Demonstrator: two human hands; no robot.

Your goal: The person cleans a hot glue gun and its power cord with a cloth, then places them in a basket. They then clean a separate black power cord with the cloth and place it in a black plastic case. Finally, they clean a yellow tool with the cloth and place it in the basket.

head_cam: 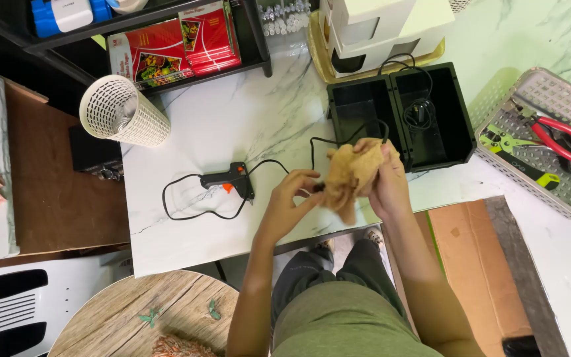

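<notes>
Head view: we clasp the tan cloth in our right hand, above the counter's near edge, while left fingers pinch its left side.

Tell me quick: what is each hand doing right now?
Left hand: fingers pinched on the edge of the tan crumpled cloth.
Right hand: closed around the same cloth, holding it above the white marble table.

- Bright, even light fills the view; the white marble table shows soft glare.
- Shadows are faint and short; the upper left corner falls dark.
- Focus is fairly sharp throughout; straight lines bow towards the frame edges.
</notes>
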